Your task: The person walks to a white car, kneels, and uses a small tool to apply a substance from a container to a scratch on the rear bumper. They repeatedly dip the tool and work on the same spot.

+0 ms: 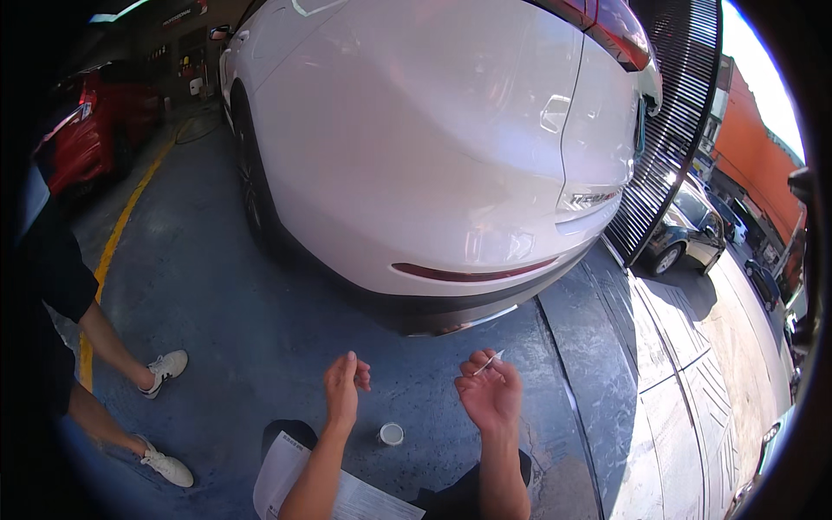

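Car (416, 147), white, rear corner toward the worker, red reflector (477, 275) low in its bumper. Both bare hands up in front of that bumper, apart from it and from each other. Right hand (490, 394): palm up, fingers curled, gripping a thin white stick (495, 356) at the fingertips; the stick slants up to the right, clear of the car. Left hand (342, 386): loose, thumb raised, fingers part bent, nothing seen in it. Cup (391, 433), small, pale inside, between the forearms, standing on the blue-grey floor (191, 260). Printed paper (282, 472) under the left forearm, beside a dark-clothed knee. To the left, a second person's bare legs, white shoes (167, 373) near a yellow line (130, 212); red car (87, 130) beyond, in shade. To the right, a dark slatted gate (667, 113); past it, a parked car (685, 230) and orange wall (754, 130) in sun.
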The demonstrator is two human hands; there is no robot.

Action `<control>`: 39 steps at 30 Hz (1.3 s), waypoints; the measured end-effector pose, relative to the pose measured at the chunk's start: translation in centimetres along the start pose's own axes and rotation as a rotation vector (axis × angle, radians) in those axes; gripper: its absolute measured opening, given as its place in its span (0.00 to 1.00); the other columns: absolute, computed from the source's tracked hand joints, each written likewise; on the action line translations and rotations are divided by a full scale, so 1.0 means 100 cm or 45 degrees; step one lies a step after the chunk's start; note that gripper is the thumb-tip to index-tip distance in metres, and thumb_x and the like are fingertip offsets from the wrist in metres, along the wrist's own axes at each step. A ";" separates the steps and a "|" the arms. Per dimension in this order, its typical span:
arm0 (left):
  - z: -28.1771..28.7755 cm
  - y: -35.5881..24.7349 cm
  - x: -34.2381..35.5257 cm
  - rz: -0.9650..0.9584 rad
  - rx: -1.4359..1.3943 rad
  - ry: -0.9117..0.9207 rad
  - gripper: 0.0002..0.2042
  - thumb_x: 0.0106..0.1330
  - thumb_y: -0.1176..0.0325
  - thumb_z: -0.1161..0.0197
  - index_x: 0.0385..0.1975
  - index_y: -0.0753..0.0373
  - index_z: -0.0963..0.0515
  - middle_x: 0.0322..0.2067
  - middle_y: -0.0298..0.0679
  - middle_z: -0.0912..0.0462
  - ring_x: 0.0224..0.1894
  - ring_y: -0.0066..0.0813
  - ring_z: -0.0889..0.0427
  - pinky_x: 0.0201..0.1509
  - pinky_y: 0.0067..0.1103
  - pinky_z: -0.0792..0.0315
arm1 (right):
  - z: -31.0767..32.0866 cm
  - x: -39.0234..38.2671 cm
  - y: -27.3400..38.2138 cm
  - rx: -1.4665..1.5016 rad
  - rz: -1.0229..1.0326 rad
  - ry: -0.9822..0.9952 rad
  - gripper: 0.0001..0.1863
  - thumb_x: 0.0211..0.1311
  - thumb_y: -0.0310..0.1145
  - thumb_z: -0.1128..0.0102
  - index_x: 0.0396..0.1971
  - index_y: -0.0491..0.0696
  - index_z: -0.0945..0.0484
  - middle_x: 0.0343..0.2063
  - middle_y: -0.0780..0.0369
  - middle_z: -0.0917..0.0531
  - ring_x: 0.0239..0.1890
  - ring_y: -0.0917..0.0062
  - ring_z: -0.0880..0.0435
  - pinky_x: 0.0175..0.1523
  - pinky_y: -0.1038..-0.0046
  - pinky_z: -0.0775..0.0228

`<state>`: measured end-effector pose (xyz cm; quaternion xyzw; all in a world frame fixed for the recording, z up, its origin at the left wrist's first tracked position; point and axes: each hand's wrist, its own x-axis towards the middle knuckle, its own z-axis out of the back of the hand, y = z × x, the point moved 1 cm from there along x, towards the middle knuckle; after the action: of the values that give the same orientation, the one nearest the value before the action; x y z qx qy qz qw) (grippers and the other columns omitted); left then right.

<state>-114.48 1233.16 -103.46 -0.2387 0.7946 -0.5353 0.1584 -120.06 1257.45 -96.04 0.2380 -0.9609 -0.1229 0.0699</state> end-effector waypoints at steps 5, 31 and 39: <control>-0.007 -0.038 -0.014 -0.148 0.049 -0.027 0.19 0.81 0.54 0.44 0.31 0.62 0.20 0.24 0.30 0.22 0.27 0.17 0.23 0.31 0.18 0.27 | -0.095 0.017 0.027 -0.397 0.519 0.150 0.07 0.72 0.33 0.40 0.46 0.50 0.24 0.40 0.64 0.19 0.41 0.79 0.21 0.47 0.72 0.30; -0.152 -0.172 0.095 -0.907 -0.224 0.823 0.24 0.79 0.67 0.45 0.73 0.64 0.33 0.71 0.45 0.33 0.67 0.36 0.26 0.57 0.27 0.21 | -0.204 0.183 -0.035 -1.015 1.963 0.113 0.09 0.78 0.27 0.45 0.52 0.44 0.31 0.47 0.53 0.14 0.62 0.62 0.17 0.69 0.63 0.30; -0.139 -0.164 0.111 -0.937 -0.153 0.976 0.28 0.80 0.63 0.46 0.77 0.64 0.39 0.77 0.50 0.39 0.75 0.47 0.32 0.69 0.35 0.27 | -0.212 0.198 -0.047 -1.085 2.100 0.043 0.09 0.78 0.27 0.45 0.51 0.43 0.31 0.45 0.55 0.15 0.61 0.61 0.16 0.68 0.64 0.28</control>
<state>-127.40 1232.69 -82.98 -0.2975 0.6886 -0.5577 -0.3554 -131.30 1239.73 -75.40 -0.5646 -0.6989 -0.3734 0.2308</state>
